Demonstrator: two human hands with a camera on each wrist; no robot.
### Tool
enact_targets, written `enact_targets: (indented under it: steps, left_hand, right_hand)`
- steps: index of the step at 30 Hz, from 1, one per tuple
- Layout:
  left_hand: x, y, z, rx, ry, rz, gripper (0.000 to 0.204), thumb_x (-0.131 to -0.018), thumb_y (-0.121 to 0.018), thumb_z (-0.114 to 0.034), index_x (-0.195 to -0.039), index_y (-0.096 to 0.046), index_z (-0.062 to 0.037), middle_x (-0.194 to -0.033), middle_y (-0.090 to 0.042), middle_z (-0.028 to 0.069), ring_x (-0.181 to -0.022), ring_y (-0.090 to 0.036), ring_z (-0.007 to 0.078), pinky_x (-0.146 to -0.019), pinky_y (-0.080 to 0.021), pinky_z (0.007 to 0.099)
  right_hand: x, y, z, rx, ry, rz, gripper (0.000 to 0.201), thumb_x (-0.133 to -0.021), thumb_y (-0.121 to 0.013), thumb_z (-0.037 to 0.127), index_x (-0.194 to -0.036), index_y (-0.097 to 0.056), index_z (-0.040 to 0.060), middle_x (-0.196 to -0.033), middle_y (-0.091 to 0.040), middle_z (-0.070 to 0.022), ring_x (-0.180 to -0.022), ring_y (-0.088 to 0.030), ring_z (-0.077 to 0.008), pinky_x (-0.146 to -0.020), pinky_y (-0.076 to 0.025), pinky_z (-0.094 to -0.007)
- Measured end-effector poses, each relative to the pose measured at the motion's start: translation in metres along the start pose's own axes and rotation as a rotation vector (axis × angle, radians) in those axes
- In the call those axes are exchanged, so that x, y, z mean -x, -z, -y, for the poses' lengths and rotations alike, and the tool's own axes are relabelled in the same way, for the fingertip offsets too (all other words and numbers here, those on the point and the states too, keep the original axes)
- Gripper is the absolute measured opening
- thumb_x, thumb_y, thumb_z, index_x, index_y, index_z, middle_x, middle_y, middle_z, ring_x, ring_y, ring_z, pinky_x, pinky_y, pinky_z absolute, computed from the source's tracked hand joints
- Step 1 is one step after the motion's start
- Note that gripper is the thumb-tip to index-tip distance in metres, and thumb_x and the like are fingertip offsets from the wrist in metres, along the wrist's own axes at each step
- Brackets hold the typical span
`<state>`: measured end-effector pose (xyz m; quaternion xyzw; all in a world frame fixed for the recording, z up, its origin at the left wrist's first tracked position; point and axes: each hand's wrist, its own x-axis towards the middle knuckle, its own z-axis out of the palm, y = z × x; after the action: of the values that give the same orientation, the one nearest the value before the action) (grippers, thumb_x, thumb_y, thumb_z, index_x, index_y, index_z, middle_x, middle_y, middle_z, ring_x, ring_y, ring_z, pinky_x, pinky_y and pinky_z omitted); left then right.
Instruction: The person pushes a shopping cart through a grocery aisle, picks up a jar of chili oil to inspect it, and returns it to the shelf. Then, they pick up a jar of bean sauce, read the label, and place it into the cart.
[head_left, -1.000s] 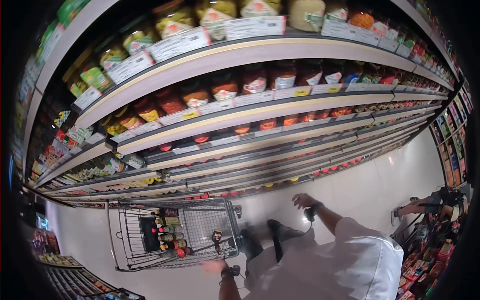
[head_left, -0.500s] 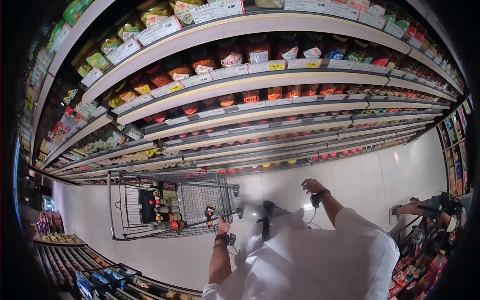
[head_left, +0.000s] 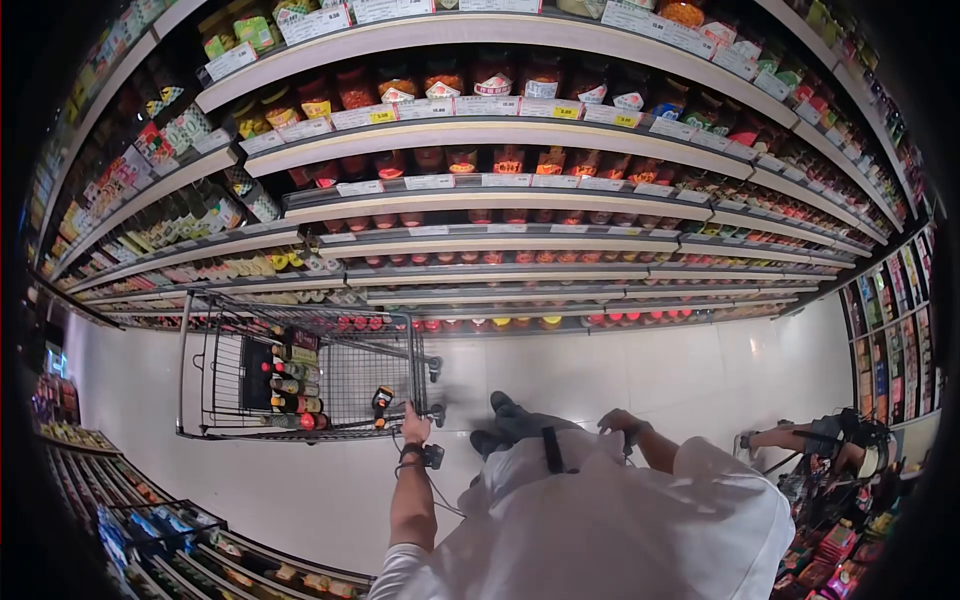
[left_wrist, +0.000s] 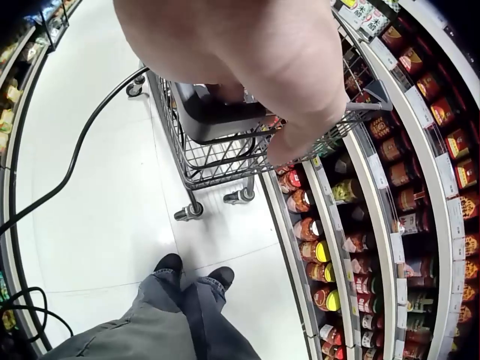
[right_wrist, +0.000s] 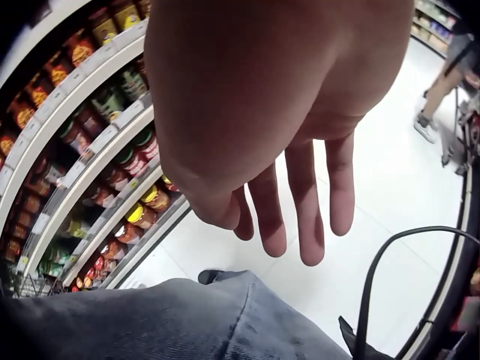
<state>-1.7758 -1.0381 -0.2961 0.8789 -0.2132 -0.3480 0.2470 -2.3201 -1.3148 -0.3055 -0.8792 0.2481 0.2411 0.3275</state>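
In the head view, a wire shopping cart [head_left: 365, 360] stands alongside the shelves. My left hand [head_left: 415, 424] grips its near corner by the rim. The left wrist view shows that hand [left_wrist: 255, 67] over the cart [left_wrist: 217, 180], thumb bent down at the rim and most fingers hidden. Several dark bottles [head_left: 290, 385] with red and yellow caps lie in the cart. A black-and-orange device [head_left: 382, 398] sits at its near end. My right hand [head_left: 618, 422] hangs beside my body; in the right wrist view, the fingers [right_wrist: 306, 202] point down, loosely straight, holding nothing.
Long shelves [head_left: 500, 130] of jars and bottles with price tags run across the front. Pale tiled floor [head_left: 650, 360] lies between them and me. Another person's leg [head_left: 785, 435] shows at the right, beside stacked goods. More shelving [head_left: 160, 520] stands at the lower left.
My left hand has come onto the cart's corner from beside it. The cart has shifted left against the shelves. My right hand has dropped closer to my body.
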Motion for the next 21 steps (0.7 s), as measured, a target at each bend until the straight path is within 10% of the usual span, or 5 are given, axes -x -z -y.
enact_targets:
  steps: [6,10,14,18,21]
  left_hand:
    - [-0.012,-0.016,0.018,0.028,-0.036,-0.036,0.099,-0.074,-0.07,-0.012,-0.158,-0.018,-0.0038,-0.152,-0.044,0.0224,-0.137,-0.047,0.0393,-0.115,-0.037,0.0412]
    - [-0.001,-0.018,0.012,-0.052,0.05,-0.043,0.106,-0.069,-0.072,-0.013,-0.159,-0.016,-0.0083,-0.15,-0.046,0.0228,-0.136,-0.048,0.0396,-0.114,-0.038,0.0428]
    - [-0.006,-0.035,0.028,-0.051,0.025,-0.098,0.105,-0.068,-0.07,-0.018,-0.159,-0.017,-0.0088,-0.155,-0.039,0.0234,-0.136,-0.047,0.0397,-0.113,-0.04,0.0437]
    - [0.011,-0.036,0.026,-0.04,0.062,-0.081,0.104,-0.069,-0.072,-0.018,-0.156,-0.018,0.0009,-0.153,-0.039,0.0265,-0.139,-0.041,0.0412,-0.115,-0.038,0.0413]
    - [0.015,-0.043,0.037,0.157,0.116,-0.022,0.107,-0.064,-0.073,-0.013,-0.155,-0.018,0.0033,-0.153,-0.039,0.028,-0.141,-0.039,0.0403,-0.116,-0.037,0.0403]
  right_hand:
    - [0.064,0.019,0.014,0.036,-0.227,0.058,0.031,-0.087,-0.064,0.029,-0.115,-0.073,0.0181,-0.117,-0.072,-0.006,-0.109,-0.068,-0.0295,-0.093,-0.057,-0.04]
    - [0.056,0.034,-0.007,0.265,0.02,0.034,0.029,-0.088,-0.06,0.021,-0.115,-0.071,0.0162,-0.114,-0.072,-0.0055,-0.106,-0.069,-0.0302,-0.087,-0.059,-0.0406]
    - [0.008,0.02,-0.055,0.053,-0.004,-0.094,0.028,-0.089,-0.059,0.018,-0.114,-0.071,0.015,-0.108,-0.075,0.0001,-0.099,-0.072,-0.0249,-0.083,-0.061,-0.0394]
    - [0.024,0.091,-0.028,-0.774,-0.447,0.051,0.032,-0.093,-0.057,0.017,-0.121,-0.069,0.0071,-0.107,-0.076,-0.0014,-0.1,-0.073,-0.0203,-0.084,-0.061,-0.0379]
    - [0.012,0.054,-0.11,-0.697,-0.276,-0.035,0.033,-0.095,-0.055,0.016,-0.122,-0.068,0.0039,-0.116,-0.073,-0.0058,-0.101,-0.073,-0.0198,-0.085,-0.061,-0.0354]
